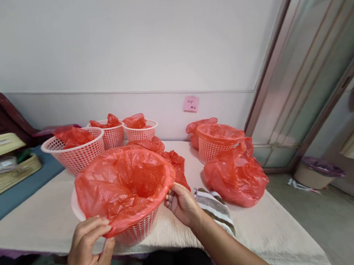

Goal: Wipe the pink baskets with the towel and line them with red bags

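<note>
Red bag (123, 178) lining white basket (137, 232), crinkled, rim folded over

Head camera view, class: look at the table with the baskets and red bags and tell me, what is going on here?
A person grips the edge of a red bag with both hands: the left hand at the near rim, the right hand at the right side. The bag lies open inside a basket, folded over most of its rim. Three baskets behind hold crumpled bags; a lined basket stands to the right, with a loose bag and a striped cloth on the table.
</note>
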Available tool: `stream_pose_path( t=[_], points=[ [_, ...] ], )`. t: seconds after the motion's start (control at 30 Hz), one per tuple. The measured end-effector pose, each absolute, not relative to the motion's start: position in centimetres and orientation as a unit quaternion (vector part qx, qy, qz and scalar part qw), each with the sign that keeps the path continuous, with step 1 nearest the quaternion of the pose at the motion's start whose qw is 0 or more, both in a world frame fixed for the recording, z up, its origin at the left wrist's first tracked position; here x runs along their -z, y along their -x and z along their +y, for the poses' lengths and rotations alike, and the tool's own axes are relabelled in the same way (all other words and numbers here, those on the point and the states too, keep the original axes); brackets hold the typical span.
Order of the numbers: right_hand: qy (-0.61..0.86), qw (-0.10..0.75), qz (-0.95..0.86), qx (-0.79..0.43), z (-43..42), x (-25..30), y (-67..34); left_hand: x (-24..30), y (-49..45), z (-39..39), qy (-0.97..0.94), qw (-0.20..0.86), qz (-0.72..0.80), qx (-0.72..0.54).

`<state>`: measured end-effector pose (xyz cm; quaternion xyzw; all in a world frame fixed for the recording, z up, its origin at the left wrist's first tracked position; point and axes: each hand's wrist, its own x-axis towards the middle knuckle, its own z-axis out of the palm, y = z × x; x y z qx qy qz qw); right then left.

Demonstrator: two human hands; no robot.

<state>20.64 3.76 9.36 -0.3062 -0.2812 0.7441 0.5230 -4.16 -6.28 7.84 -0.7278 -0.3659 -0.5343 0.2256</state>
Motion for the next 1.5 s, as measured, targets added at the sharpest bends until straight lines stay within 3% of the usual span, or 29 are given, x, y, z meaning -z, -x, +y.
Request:
stream_pose_path(
  t=[0.27, 0.43, 0.6, 0.67, 0.77, 0.9, 1.23, 1.37, 1.5],
  points=[
    [0.395, 0.466, -0.356, -0.708, 4.5, -7.5, -21.6, -7.2, 4.1, -6.3, 0.722, 0.219, -0.374, 0.54],
    [0.461, 0.543, -0.388, -0.585, 5.1, -8.1, -24.1, -7.2, 3.8, -6.5, 0.714, 0.213, -0.379, 0.549],
    [0.444, 0.608, -0.511, -0.413, 4.3, -12.6, -24.0, -7.5, 3.0, -6.2, 0.705, 0.209, -0.381, 0.561],
    [0.392, 0.582, -0.647, -0.299, 2.9, -14.4, -22.8, -7.6, 2.7, -6.1, 0.702, 0.208, -0.384, 0.562],
    [0.274, 0.444, -0.845, -0.12, 0.7, -15.4, -20.6, -7.7, 2.4, -6.0, 0.701, 0.209, -0.389, 0.561],
    [0.228, 0.3, -0.926, -0.029, -0.2, -14.0, -18.5, -7.7, 2.4, -6.1, 0.707, 0.206, -0.393, 0.551],
    [0.222, 0.304, -0.924, 0.066, 0.9, -12.1, -18.0, -7.1, 5.1, -5.8, 0.593, 0.206, -0.474, 0.618],
    [0.225, 0.308, -0.921, 0.074, 0.6, -12.0, -17.9, -6.3, 5.9, -6.2, 0.522, 0.139, -0.515, 0.666],
    [0.223, 0.302, -0.924, 0.077, 0.6, -11.9, -17.9, -5.8, 6.4, -6.7, 0.428, 0.0, -0.55, 0.717]
  ],
)
